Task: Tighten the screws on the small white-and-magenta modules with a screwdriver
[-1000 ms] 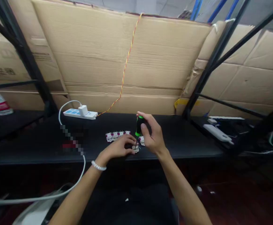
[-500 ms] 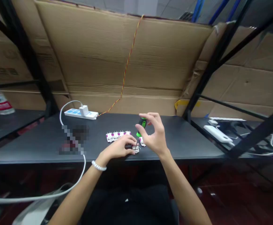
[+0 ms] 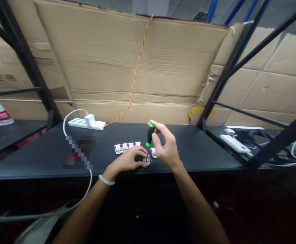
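Table edge [image 3: 201, 172] apparently runs just below left hand [image 3: 126, 161].

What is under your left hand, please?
The left hand hides whatever lies beneath its palm; a small white connector block shows at its fingertips on the black tabletop.

My head camera looks forward and down over the desk [image 3: 196, 145], close above the left hand [image 3: 123, 162] and right hand [image 3: 166, 149], at lower centre of the frame.

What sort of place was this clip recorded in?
Probably a makeshift electronics workshop: small white connector modules and a green-and-black screwdriver on a black workbench, with a power strip nearby and cardboard sheets behind a black metal rack.
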Motion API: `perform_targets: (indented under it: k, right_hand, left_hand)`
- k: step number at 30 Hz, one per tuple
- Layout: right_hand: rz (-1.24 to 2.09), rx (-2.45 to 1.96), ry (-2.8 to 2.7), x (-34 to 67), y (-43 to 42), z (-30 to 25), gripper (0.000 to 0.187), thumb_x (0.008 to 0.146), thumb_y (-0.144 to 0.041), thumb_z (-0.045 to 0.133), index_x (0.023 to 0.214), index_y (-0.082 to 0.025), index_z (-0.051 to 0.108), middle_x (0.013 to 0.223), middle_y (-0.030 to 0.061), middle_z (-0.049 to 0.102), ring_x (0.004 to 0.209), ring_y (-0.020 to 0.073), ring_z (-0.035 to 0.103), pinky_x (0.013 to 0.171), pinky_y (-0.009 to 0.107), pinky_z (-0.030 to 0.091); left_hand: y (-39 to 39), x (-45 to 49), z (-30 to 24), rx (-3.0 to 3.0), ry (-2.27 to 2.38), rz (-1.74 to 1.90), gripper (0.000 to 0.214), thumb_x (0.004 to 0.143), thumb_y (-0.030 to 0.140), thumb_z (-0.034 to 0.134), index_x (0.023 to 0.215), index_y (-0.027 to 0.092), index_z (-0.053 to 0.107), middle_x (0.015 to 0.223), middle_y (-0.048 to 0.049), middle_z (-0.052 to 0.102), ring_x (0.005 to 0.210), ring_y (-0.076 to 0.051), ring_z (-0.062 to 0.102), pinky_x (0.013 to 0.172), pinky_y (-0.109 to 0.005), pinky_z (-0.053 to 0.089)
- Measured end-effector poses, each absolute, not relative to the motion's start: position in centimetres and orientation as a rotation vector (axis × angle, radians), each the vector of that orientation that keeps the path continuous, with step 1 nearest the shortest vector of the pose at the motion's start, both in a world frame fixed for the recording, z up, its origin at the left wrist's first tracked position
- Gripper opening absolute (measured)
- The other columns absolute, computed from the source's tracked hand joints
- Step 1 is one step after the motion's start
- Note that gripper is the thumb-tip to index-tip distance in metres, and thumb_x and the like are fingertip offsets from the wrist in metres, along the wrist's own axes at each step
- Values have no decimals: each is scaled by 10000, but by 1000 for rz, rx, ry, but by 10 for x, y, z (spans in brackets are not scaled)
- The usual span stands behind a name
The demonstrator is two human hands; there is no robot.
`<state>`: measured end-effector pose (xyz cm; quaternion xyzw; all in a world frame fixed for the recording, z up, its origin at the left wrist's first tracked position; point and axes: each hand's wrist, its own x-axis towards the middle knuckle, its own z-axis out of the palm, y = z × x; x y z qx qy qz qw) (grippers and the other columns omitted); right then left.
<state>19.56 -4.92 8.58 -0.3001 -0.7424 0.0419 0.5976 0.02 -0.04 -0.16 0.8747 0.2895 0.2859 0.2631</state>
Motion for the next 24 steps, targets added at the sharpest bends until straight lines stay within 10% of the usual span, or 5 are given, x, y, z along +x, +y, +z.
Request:
perform_targets:
  k: [24]
  right_hand:
    - [108, -798, -1515, 210, -48, 74, 394, 943, -288, 763, 1327, -258, 680, 1154, 67, 752, 966, 209, 741, 893, 392, 626]
  left_hand:
    - [-2, -1, 3, 2393, 766, 741, 298, 833, 239, 881, 1123, 229, 812, 1247, -80, 755, 1202, -260, 673, 1136, -429, 491]
